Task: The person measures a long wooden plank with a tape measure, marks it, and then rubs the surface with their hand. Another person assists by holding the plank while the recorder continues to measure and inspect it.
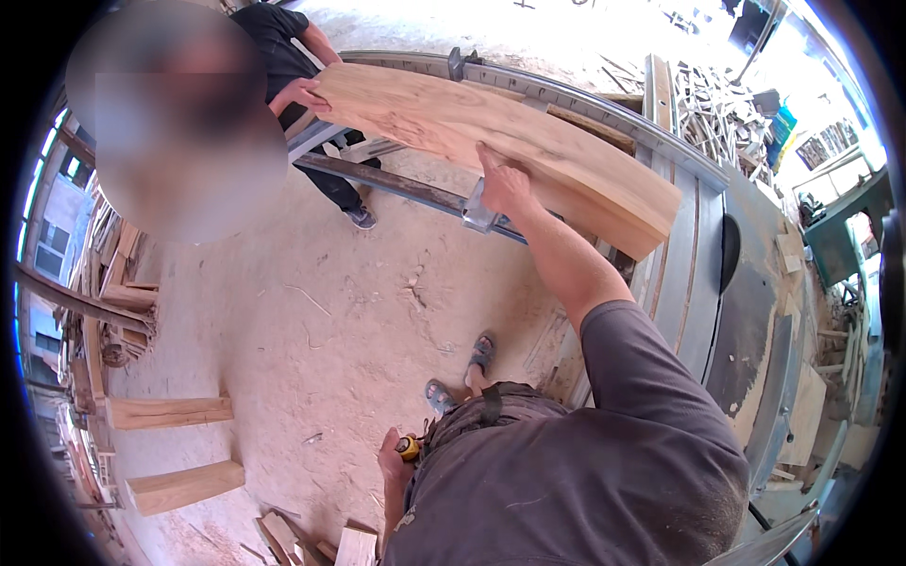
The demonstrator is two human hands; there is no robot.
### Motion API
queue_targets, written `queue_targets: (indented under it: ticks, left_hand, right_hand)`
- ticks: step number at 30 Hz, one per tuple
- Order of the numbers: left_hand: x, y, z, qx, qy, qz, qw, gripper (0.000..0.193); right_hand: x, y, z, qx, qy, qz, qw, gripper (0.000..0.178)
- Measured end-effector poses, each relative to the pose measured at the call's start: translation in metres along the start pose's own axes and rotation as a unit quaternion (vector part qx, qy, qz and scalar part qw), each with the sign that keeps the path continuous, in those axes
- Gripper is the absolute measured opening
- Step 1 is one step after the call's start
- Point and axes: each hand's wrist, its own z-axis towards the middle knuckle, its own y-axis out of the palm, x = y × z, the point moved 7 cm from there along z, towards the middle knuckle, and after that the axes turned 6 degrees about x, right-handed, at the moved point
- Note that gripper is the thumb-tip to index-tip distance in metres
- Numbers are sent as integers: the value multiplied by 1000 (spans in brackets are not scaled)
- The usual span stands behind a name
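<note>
A long, thick wooden plank (528, 141) lies across the sliding table of a saw, its right end toward me. My right hand (506, 187) is over its near side, index finger stretched out with the tip on the wood and the other fingers curled. It holds nothing that I can see. Down by my waist, my left hand (392, 457) is closed on a yellow and black tape measure (408, 447). At the plank's far left end, another person's hand (302, 95) rests on the wood.
A metal guide rail (604, 106) runs behind the plank, and the saw table (694, 255) extends to the right. Two wooden blocks (170, 412) lie at the left. Offcuts (722, 118) are heaped at the back right, and more wood pieces (357, 545) lie below my left hand.
</note>
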Motion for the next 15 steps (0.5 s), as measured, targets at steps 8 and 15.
queue_targets:
  ticks: [8,15]
  left_hand:
    - [3,-5,-2,30,1,43,999,38]
    - [13,8,32,-21,-6,85,996,34]
  right_hand:
    - [61,11,-50,60,18,-85,994,95]
    - [139,7,-130,97,68,-47,992,94]
